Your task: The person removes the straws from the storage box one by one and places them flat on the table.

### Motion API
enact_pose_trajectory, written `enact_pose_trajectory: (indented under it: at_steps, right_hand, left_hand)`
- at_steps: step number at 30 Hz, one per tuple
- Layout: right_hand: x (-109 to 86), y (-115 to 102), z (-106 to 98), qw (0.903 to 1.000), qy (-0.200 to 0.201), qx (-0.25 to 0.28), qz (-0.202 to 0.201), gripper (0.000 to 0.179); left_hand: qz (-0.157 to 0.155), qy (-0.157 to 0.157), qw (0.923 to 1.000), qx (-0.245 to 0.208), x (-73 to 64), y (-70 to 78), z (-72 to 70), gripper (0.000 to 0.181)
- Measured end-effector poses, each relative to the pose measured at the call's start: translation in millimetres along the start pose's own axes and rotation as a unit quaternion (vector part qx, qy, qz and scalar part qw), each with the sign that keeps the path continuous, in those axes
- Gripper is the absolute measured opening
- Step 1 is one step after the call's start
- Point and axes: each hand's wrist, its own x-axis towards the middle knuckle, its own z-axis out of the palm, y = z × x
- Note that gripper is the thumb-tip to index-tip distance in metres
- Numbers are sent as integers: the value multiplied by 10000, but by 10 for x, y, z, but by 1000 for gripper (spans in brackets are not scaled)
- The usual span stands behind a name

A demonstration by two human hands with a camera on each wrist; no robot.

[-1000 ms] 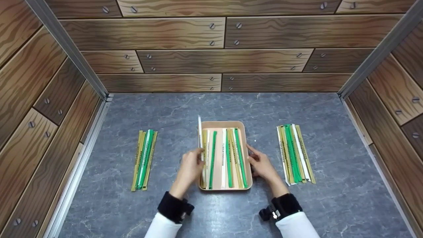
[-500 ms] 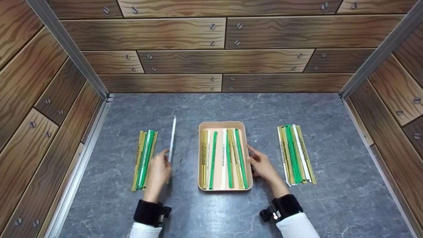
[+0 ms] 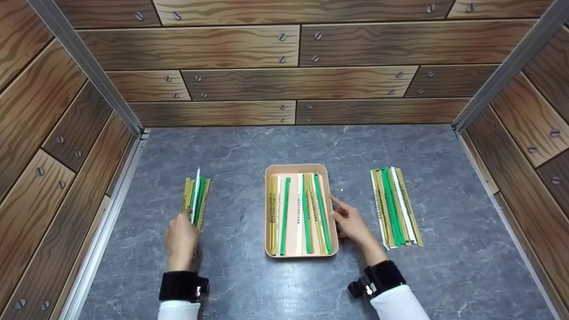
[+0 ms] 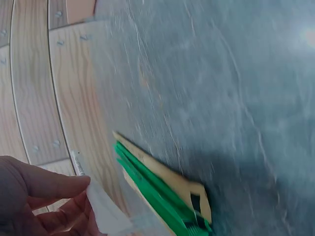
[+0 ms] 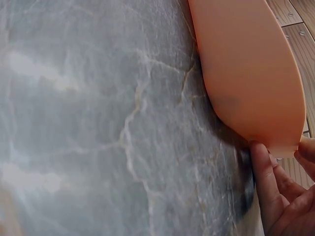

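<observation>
Toward the left edge of the surface (image 3: 249, 146), the left hand (image 3: 181, 235) pinches a white stick (image 3: 195, 195) lengthwise over a bundle (image 3: 201, 198), likely for neat alignment, while the right hand (image 3: 353, 223), fingers spread apart, touches the right edge of the tray (image 3: 291, 213), probably steadying it.

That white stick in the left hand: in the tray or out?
Out: the left hand pinches the white stick by the left bundle, apart from the tray.
</observation>
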Motion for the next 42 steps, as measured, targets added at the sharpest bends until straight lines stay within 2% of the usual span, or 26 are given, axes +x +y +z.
enact_pose_trajectory:
  at_steps: [11, 22, 27, 30, 32, 36, 39, 42]
  right_hand:
    - [0, -1, 4, 10000, 23, -28, 70, 52]
    - [-3, 11, 6, 9997, -8, 189, 120, 52]
    - [-5, 2, -6, 9999, 5, 134, 54, 52]
    - [-6, -5, -9, 9999, -3, 123, 36, 52]
    - [-8, -13, -13, 9999, -9, 145, 69, 52]
    - [-7, -15, -12, 9999, -8, 110, 63, 52]
    - [-6, -16, -7, 9999, 16, 124, 70, 52]
    - [-4, -14, -2, 9998, 4, 155, 82, 51]
  left_hand:
    - [-242, 52, 9995, 192, 77, -152, -24, 44]
    - [-170, -128, 9991, 371, 127, -217, 39, 40]
    - [-129, -187, 9990, 387, 143, -192, 44, 36]
    - [-62, -165, 9992, 370, 117, -105, 41, 37]
    - [109, -132, 9995, 271, 77, -9, 59, 37]
    - [864, -163, 9961, 18, -65, 272, 173, 37]
    - [1474, -398, 9881, -193, -196, 521, 294, 39]
    - [1925, -617, 9785, -419, -311, 764, 409, 41]
